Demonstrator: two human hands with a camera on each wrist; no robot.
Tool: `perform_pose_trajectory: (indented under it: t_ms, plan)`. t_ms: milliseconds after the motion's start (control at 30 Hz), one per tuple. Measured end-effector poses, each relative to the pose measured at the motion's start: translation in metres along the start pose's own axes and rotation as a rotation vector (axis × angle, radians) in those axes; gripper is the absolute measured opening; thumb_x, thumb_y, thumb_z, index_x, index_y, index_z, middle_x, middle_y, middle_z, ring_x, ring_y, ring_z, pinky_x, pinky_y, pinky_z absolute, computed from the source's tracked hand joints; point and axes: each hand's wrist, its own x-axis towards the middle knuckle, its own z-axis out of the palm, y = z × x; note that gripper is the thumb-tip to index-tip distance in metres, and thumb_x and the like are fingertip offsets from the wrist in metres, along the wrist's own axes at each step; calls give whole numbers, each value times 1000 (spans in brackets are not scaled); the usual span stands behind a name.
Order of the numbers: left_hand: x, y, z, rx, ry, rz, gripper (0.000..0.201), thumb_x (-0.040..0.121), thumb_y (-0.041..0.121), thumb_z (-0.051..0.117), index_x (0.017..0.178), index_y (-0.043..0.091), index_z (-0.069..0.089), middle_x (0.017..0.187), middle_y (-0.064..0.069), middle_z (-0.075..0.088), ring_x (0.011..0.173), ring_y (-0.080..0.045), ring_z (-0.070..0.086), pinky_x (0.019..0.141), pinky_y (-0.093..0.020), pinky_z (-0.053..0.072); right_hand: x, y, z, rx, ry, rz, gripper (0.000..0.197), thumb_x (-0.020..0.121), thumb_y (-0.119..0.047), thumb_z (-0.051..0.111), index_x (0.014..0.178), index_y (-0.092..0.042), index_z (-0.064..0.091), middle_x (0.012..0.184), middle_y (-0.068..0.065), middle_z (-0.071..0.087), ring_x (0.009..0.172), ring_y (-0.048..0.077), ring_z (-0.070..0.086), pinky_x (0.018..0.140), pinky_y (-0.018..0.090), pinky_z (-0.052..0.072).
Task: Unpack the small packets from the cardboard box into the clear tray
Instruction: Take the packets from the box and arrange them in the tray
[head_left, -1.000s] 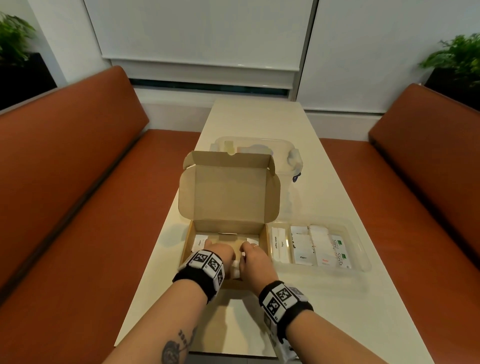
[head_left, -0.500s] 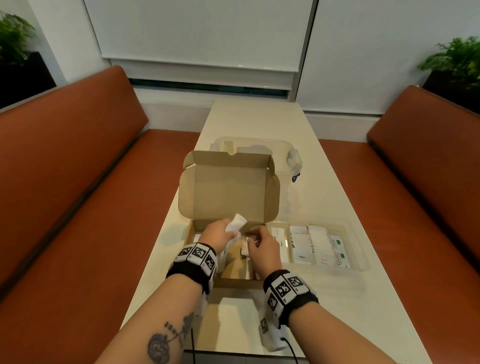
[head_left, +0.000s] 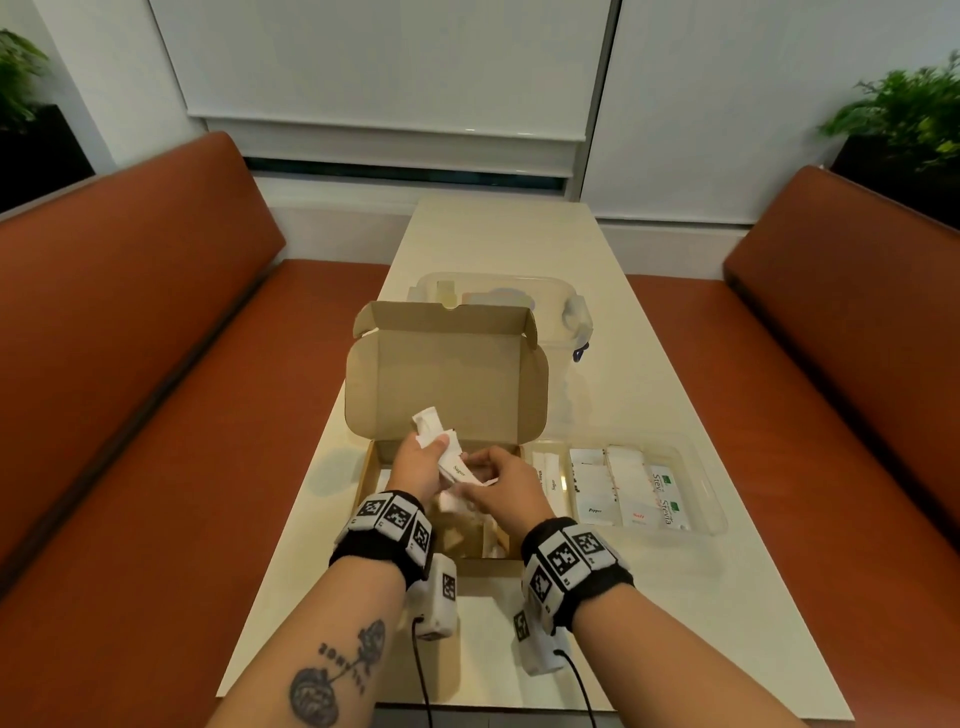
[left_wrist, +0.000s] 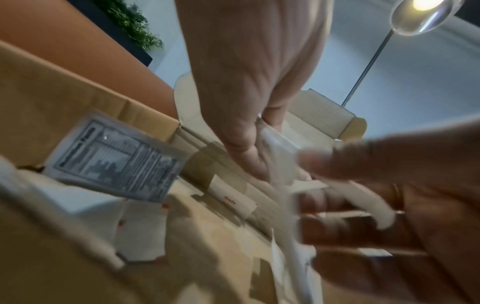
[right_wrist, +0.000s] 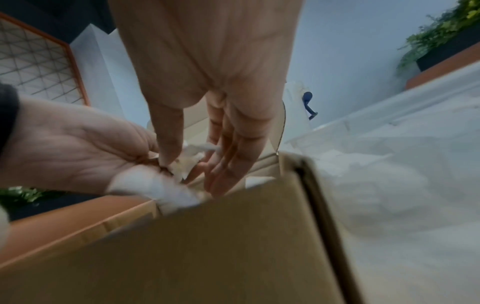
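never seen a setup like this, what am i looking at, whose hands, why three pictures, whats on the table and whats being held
No machine here: a person works with bare hands, wearing patterned wristbands and small cameras. The wide picture comes from a camera on the head, looking down. The other two come from the wrists, looking along each hand, so they are close and blurry.

On the table stands an open cardboard box with some packets inside. To its right lies the clear tray, already holding rows of packets. Behind the box is another clear container.

The left hand grips a bunch of small white packets above the box. The right hand pinches at the same bunch, as if sorting or taking some.
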Motion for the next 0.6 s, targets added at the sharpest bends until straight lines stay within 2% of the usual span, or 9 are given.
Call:
perform_pose_trajectory:
  t_ms: [67,133,200,233,333,433,533,600]
  plan:
    - [0,-1,0,-70,-9,-17,24,99,3,43,122,6,45,100,-15,61,79,-25,65,66,-38,54,-1,3,1,-84,-39,-10,39,77,-11,75,113,-17,61,106,-4,64,88,10,60,83,28,53]
    - [0,-3,1,-94,-15,-24,24,99,3,43,122,7,44,97,-12,61,79,-23,65,64,-38,54,-2,5,1,-105,-43,-4,40,79,-8,73,115,-17,59,113,-5,62,87,11,61,81,27,53]
    - [1,-5,3,-102,-8,-22,25,99,2,43,123,5,43,103,-16,60,78,-24,65,66,-39,54,-2,4,2,-79,-38,10,34,81,-7,70,111,-18,58,110,-2,64,77,12,63,71,27,56]
    - [1,-6,3,-104,0,-20,25,99,3,43,124,4,43,106,-18,59,79,-25,65,67,-40,55,-3,4,2,-69,-32,11,30,82,-7,68,108,-19,58,107,-1,66,74,13,64,69,28,57]
    - [5,-7,-1,-106,43,8,22,99,5,45,121,8,44,104,-16,60,79,-24,66,64,-38,56,-1,3,0,-147,-18,-25,25,82,-13,70,104,-19,60,103,1,67,84,17,67,81,33,56]
    - [14,-6,-10,-90,155,76,20,97,7,48,116,10,45,89,-11,62,66,-20,66,55,-31,54,2,2,0,-458,-116,-50,25,85,-11,65,109,-14,60,104,6,66,94,20,64,85,30,52]
    - [18,-9,-15,-46,199,96,12,95,12,50,108,13,49,73,-10,65,59,-24,64,64,-39,55,1,4,10,-809,-300,-104,26,86,-8,62,112,-8,62,109,10,65,101,24,62,89,31,50]
    - [17,-9,-17,-54,190,95,6,95,12,51,100,16,49,69,-10,65,56,-25,65,67,-42,55,0,4,16,-931,-348,-125,25,84,-12,65,109,-6,64,108,11,64,100,26,63,87,33,52]
